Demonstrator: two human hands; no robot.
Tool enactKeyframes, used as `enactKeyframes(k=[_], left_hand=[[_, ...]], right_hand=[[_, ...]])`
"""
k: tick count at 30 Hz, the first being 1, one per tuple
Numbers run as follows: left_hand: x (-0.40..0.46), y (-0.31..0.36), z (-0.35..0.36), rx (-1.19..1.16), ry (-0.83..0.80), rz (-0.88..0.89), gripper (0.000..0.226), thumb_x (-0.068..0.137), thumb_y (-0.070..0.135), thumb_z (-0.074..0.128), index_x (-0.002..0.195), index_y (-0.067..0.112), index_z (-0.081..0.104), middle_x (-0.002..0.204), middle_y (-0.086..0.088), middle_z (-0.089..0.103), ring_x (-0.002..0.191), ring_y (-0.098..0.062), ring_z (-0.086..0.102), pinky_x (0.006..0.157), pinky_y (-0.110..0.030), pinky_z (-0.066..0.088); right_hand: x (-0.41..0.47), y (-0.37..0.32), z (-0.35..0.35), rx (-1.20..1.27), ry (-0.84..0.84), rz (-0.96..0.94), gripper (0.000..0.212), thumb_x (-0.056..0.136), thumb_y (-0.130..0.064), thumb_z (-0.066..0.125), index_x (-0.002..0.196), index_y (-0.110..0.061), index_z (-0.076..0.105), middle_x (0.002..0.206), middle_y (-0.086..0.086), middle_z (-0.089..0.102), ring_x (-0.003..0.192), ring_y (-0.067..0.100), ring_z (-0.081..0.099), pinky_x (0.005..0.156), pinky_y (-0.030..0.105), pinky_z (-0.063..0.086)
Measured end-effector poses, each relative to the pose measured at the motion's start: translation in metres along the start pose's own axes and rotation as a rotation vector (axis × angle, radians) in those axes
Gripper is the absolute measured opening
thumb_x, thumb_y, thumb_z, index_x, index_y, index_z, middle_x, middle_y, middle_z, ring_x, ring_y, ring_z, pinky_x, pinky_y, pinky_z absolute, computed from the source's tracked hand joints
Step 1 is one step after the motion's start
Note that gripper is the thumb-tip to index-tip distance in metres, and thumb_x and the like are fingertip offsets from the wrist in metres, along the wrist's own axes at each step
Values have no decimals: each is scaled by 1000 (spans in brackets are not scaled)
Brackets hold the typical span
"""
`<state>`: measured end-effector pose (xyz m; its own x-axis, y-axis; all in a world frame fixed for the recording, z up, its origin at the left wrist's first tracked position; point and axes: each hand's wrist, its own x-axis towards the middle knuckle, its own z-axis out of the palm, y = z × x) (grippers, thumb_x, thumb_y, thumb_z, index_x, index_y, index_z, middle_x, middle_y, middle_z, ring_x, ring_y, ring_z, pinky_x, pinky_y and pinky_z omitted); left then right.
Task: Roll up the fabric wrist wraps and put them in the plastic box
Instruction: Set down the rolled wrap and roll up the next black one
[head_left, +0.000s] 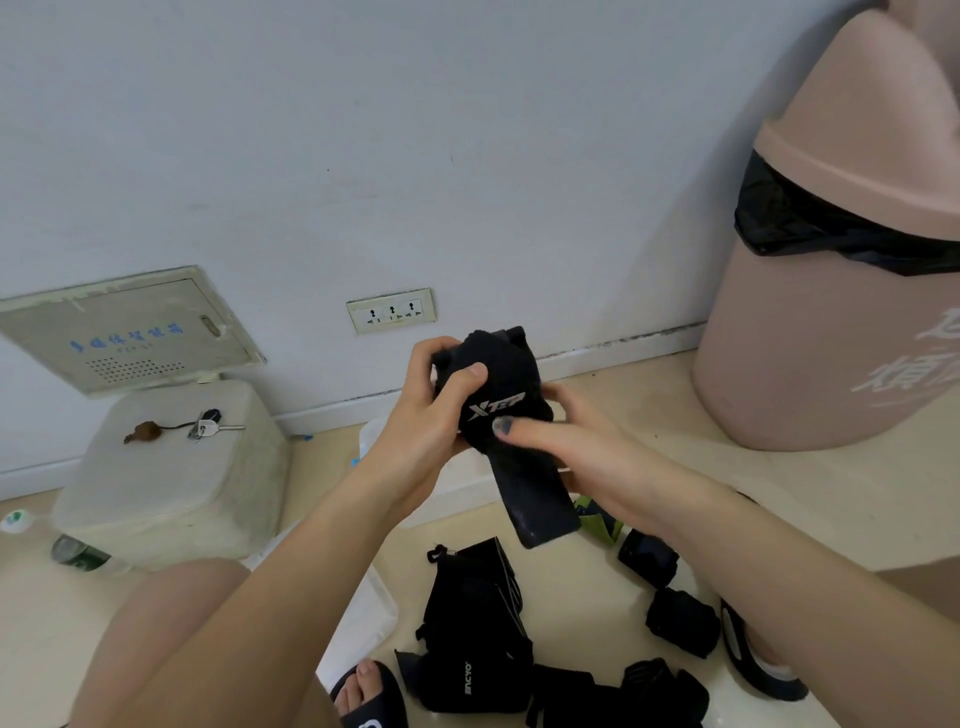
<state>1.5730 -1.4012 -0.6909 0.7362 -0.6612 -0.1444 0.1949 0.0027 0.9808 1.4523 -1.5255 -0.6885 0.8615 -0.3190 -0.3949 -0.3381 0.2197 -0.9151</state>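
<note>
Above the floor, in front of a white wall, a person holds a black wrist wrap between both hands. The left hand grips the bundled upper part, thumb pressed across its front and fingers curled behind. The right hand holds the lower side, thumb laid against the cloth just below the white lettering, the other fingers hidden behind it. Most of the wrap is already wound into a thick lump, while a flat tail hangs loose beneath the hands.

So the rolling step looks well along on this piece but not finished. The next move calls for winding the hanging tail round the lump and keeping it tight, so it does not spring open, then lowering it into the plastic box, whose pale rim shows directly below and behind the hands.

Two rolled wraps lie on the floor near the right forearm, outside the box. More black cloth gear lies in a loose heap by the sandalled feet, so plenty of the task seems left.
</note>
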Motion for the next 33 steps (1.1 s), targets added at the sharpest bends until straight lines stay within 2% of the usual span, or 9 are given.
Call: enactKeyframes(k=[5,9,13,16,19,22,25,29,33], left_hand=[[8,0,-5,33,109,103,28,101,12,60,122,26,48,112,-2,61,99,-25,66,81,-41,62],[8,-6,-4,120,120,113,29,92,21,67,111,37,52,102,5,67,109,-35,67,96,-57,57],[7,-13,2,210,104,119,30,94,19,65,109,39,50,104,-2,67,104,-34,68,98,-58,54],[6,-20,5,270,73,127,30,99,16,63,116,34,47,102,-3,65,92,-17,69,94,-42,59],[1,-24,10,289,20,109,28,99,14,62,119,28,48,95,0,65,72,-2,65,73,-18,56],[0,-25,9,230,-30,46,30,97,12,66,120,27,51,101,-3,63,74,-5,66,79,-25,60],[1,-23,3,100,-99,-38,39,90,17,76,121,26,54,115,-15,61,87,-19,70,87,-37,62],[-1,-26,2,140,-145,-80,27,97,14,68,120,25,59,110,-15,61,88,-25,69,86,-40,61],[-3,-30,4,278,-164,-52,12,100,24,64,109,31,63,98,-14,64,76,-26,68,81,-40,60]], right_hand=[[-9,6,4,-28,-31,-1,65,99,-5,62,152,-21,28,78,15,74,65,27,68,61,34,57],[-13,3,9,38,29,-96,71,102,-5,59,155,-34,22,72,13,72,59,25,67,57,33,55],[-13,-6,9,94,120,-203,35,103,-4,57,133,-20,47,70,13,71,55,23,65,54,32,54],[-10,-11,7,78,147,-227,10,102,-4,59,112,-3,58,70,14,71,54,23,65,53,30,54],[-7,-14,2,67,122,-201,8,99,-2,62,106,4,61,74,17,74,57,23,68,55,30,56],[-6,-18,-6,47,58,-177,21,90,11,61,111,6,60,87,23,76,70,26,74,68,34,63],[-7,-22,-14,-36,-17,-213,37,84,20,55,117,4,59,97,18,79,91,26,77,87,37,63],[-5,-21,-19,-183,-45,-269,12,103,-2,54,104,-3,66,89,17,79,79,27,77,75,36,63],[-4,-19,-26,-460,21,-374,29,107,-14,50,85,-20,69,63,9,72,55,18,66,61,32,55]])
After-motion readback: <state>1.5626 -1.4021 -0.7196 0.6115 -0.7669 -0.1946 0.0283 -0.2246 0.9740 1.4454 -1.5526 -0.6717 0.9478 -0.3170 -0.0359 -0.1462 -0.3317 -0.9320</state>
